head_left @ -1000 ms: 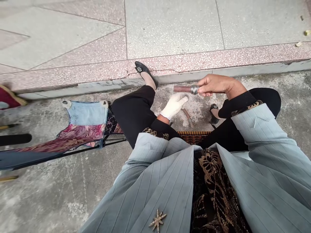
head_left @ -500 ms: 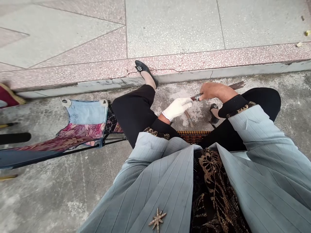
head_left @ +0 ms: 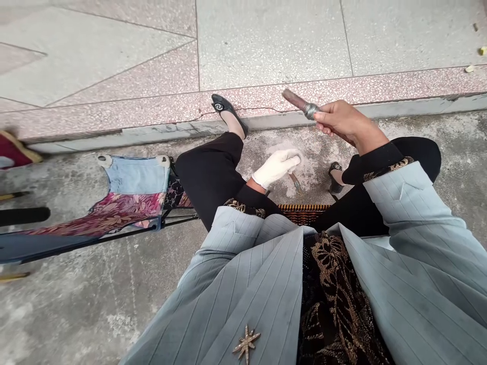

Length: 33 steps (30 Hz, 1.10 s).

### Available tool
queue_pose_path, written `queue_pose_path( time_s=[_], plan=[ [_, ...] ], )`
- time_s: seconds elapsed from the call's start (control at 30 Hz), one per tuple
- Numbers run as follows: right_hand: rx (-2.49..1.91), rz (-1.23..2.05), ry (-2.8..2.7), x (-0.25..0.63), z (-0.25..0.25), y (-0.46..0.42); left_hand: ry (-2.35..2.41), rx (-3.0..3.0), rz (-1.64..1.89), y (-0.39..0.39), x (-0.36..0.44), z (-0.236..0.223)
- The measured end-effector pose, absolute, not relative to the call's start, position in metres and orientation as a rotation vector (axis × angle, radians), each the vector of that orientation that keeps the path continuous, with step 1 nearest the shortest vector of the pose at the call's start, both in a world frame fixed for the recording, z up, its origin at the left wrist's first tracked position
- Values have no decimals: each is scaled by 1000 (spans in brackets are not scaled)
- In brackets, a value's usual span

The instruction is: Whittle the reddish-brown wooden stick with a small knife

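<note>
My right hand (head_left: 338, 121) is closed around a dark, rusty-looking bar-shaped tool (head_left: 294, 99) with wire wound around it beside my fingers. The tool is tilted, its blunt free end pointing up and left over the pink curb. My left hand (head_left: 276, 168), in a white knitted glove, is closed low over the concrete between my knees. A pale rounded shape shows at its fingertips, but I cannot make out what it is. Just below the glove, a short brownish stick-like piece (head_left: 296, 183) with a frayed-looking end is visible; whether the hand touches it I cannot tell.
On the left stands a folding chair (head_left: 125, 203) with patched fabric. The raised pink curb (head_left: 258, 104) runs across in front, under one of my shoes. A woven seat edge (head_left: 302, 214) shows between my legs. A red shoe (head_left: 17, 149) is at the far left.
My right hand has swung the wire-wound tool up and away from my left hand, turning its blunt end up and left. My gloved left hand has barely moved.
</note>
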State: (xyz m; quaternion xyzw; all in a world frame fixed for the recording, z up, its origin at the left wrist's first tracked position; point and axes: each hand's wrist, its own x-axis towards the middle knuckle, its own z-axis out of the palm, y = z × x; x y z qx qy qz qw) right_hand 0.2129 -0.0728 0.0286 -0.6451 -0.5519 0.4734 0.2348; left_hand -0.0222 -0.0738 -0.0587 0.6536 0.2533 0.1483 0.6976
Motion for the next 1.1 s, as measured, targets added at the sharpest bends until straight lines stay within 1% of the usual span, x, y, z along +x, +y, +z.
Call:
queue_pose_path(
  time_s=[0.13, 0.2, 0.23, 0.3, 0.33, 0.4, 0.43, 0.47, 0.5, 0.57, 0.7, 0.8, 0.9, 1.0, 1.07, 1.1],
  plan=[
    [-2207, 1033, -1958, 207, 7, -63, 627, 1726, 278, -71, -27, -55],
    [-2301, 994, -2220, 203, 4, -63, 678, 1826, 297, -68, -31, -54],
    [-2306, 1030, -2341, 201, 3, -64, 700, 1862, 307, -67, -33, -53],
    [-2214, 1251, -2530, 197, 5, -68, 729, 1908, 321, -64, -36, -51],
    [-2110, 1454, -2578, 196, 7, -71, 733, 1914, 328, -63, -36, -51],
    [-1769, 1946, -2536, 195, 11, -75, 713, 1888, 339, -63, -36, -52],
    [-1578, 2134, -2452, 196, 14, -76, 693, 1857, 344, -63, -36, -54],
    [-1415, 2225, -2351, 199, 17, -77, 677, 1809, 354, -64, -35, -56],
    [-1306, 2221, -2247, 202, 21, -78, 675, 1748, 374, -64, -33, -59],
    [-1260, 2020, -2018, 210, 27, -78, 678, 1610, 410, -66, -30, -66],
    [-1539, 1496, -1610, 223, 26, -72, 604, 1556, 324, -68, -25, -69],
    [-1954, 1202, -1680, 221, 15, -65, 590, 1754, 210, -71, -25, -61],
    [-2314, 998, -1984, 210, 8, -61, 592, 1903, 172, -72, -26, -52],
    [-2442, 971, -2339, 198, 7, -63, 625, 1936, 160, -71, -29, -50],
    [-2403, 1141, -2529, 194, 6, -66, 675, 1943, 204, -69, -31, -53],
    [-2341, 1300, -2581, 194, 6, -68, 705, 1937, 252, -68, -32, -55]
  ],
)
